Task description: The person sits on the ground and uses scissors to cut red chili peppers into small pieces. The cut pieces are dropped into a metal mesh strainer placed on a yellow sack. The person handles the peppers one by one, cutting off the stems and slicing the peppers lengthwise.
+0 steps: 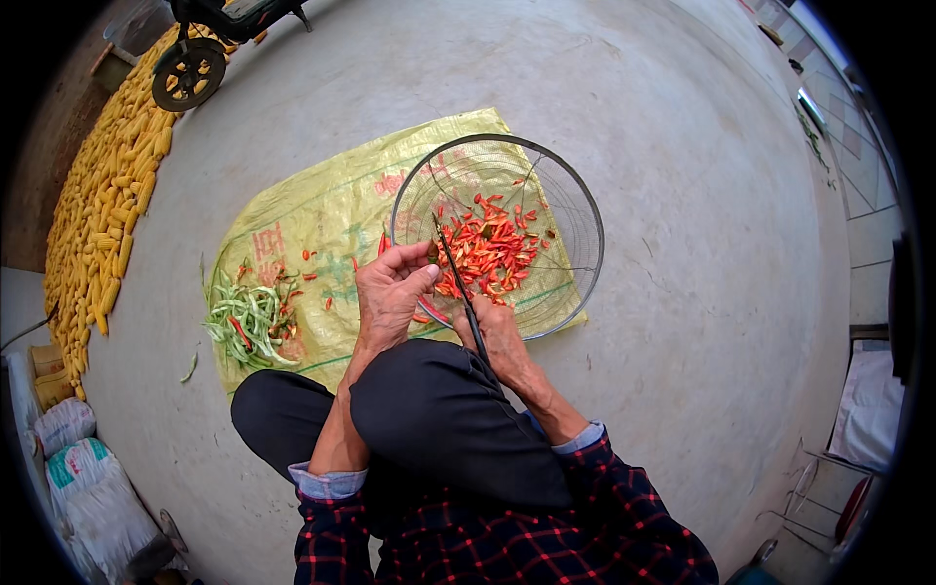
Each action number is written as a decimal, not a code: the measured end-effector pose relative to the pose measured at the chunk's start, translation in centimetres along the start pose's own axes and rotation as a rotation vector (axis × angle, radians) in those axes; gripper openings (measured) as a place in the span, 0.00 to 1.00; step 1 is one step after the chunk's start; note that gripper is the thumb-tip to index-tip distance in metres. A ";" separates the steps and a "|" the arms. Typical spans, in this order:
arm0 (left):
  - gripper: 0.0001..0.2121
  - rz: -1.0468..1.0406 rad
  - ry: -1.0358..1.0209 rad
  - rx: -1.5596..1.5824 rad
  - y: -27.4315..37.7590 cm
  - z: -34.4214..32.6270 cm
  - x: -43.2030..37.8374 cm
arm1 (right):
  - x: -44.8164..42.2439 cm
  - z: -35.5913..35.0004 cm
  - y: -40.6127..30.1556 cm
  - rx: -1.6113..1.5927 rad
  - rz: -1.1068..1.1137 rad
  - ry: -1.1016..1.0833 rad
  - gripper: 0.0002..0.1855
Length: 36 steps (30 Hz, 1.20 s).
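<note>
My left hand (395, 289) pinches a small dark chili pepper (432, 253) between thumb and fingertips, over the left side of a round wire-mesh basket (574, 183). My right hand (493, 333) grips a long, dark, narrow tool (461, 284). Its upper end slants up past the left fingertips; whether it is scissors or a knife, I cannot tell. Red chili pieces (490, 245), some showing pale insides, lie heaped in the basket. Underneath is a yellow woven plastic sack (329, 190) spread on the floor. My right knee partly hides the tool's lower end.
Left on the sack lies a pile of pale green bean-like pods (248, 322) mixed with red chilies. Corn cobs (110, 212) are heaped along the left wall, near a scooter's front wheel (189, 75). Filled sacks (102, 497) stand lower left. Grey concrete floor (695, 219) surrounds the sack.
</note>
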<state>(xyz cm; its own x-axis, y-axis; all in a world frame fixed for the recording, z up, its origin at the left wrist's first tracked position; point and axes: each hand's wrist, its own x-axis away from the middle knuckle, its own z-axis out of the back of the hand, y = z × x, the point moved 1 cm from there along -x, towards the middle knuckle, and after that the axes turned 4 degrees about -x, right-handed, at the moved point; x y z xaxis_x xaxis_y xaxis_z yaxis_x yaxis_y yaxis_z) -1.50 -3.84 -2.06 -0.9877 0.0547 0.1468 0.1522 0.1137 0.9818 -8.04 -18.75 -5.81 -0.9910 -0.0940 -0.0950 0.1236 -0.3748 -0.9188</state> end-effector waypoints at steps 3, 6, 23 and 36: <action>0.12 0.017 0.019 0.047 -0.1 0.2 -0.1 | 0.0 0.0 0.3 -0.037 -0.153 -0.047 0.12; 0.10 0.060 0.016 0.050 0.6 -0.2 0.1 | -0.1 0.3 0.5 0.021 -0.173 -0.104 0.12; 0.07 0.082 -0.081 -0.116 0.5 0.3 0.1 | 0.6 0.4 1.4 0.255 0.165 -0.118 0.13; 0.08 0.090 -0.083 -0.143 0.0 0.1 -0.1 | 0.7 0.6 1.7 0.018 -0.092 -0.041 0.15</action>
<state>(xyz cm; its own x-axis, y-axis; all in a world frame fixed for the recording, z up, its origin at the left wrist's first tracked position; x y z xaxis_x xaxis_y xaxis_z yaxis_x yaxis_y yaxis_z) -1.44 -3.76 -2.04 -0.9630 0.1409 0.2298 0.2268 -0.0373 0.9732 -8.47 -19.97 -7.17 -0.9953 -0.0964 0.0055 0.0337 -0.4000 -0.9159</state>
